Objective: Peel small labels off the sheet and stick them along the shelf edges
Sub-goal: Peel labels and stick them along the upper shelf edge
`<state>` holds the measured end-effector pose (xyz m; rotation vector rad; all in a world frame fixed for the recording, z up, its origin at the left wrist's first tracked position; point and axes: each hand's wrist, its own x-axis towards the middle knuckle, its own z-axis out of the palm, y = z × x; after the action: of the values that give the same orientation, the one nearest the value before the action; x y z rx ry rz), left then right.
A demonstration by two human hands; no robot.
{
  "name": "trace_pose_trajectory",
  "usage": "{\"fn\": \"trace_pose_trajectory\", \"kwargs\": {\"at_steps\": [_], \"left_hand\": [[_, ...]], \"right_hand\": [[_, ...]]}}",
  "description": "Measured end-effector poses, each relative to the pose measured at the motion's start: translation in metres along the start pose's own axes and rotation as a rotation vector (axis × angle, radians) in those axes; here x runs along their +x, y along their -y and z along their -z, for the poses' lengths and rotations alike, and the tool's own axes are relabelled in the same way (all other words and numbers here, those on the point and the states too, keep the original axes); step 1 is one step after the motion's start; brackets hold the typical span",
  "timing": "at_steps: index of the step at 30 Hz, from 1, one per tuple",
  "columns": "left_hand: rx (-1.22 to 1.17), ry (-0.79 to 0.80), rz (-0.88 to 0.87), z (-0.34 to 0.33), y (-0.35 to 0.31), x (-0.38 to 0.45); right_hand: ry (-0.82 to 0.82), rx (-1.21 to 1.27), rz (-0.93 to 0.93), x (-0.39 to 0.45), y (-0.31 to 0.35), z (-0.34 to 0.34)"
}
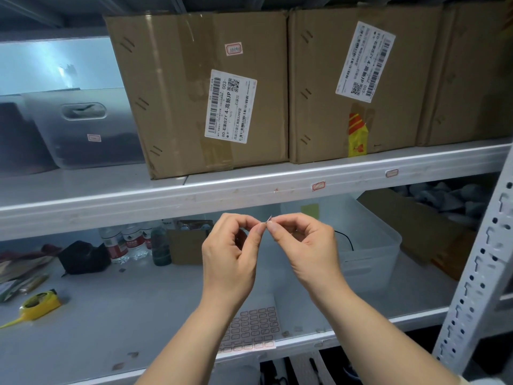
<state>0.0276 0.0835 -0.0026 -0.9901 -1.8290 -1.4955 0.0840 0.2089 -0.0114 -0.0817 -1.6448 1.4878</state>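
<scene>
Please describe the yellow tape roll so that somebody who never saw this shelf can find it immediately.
Look at the lower shelf board, the white surface under both hands. Go to its far left end, near the front edge: the yellow tape roll lies there with a loose yellow strip trailing to the left. It is the only bright yellow thing on that shelf; the black pouch and bottles stand further back.

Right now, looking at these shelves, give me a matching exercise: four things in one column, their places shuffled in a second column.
Things:
1. label sheet
2. yellow tape roll
3. small label
4. cardboard box

Places:
A. upper shelf
B. pinched between both hands
C. lower shelf, far left
D. lower shelf front, beneath the forearms

Pairs: 1-D, 2-C, 3-B, 4-A
</scene>
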Motion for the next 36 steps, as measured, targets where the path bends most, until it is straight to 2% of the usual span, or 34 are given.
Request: {"fn": "trace_pose_trajectory", "kwargs": {"at_steps": [2, 7, 16, 23, 36], "left_hand": [[-0.013, -0.002, -0.002, -0.001, 0.0, 0.001], [-0.029, 0.043, -0.019, -0.006, -0.001, 0.003], [-0.062, -0.027, -0.031, -0.022, -0.011, 0.003], [-0.058, -0.039, 0.008, -0.042, -0.029, 0.014], [-0.023, -0.064, 0.106, -0.079, -0.055, 0.017]], "right_hand": [[-0.024, -0.002, -0.018, 0.001, -0.001, 0.004], [0.056, -0.017, 0.019, 0.003, 0.001, 0.013], [-0.016, -0.03, 0.006, 0.005, -0.004, 0.027], [-0.062, -0.108, -0.039, 0.006, -0.008, 0.052], [-0.069, -0.103, -0.09, 0.008, -0.009, 0.084]]}}
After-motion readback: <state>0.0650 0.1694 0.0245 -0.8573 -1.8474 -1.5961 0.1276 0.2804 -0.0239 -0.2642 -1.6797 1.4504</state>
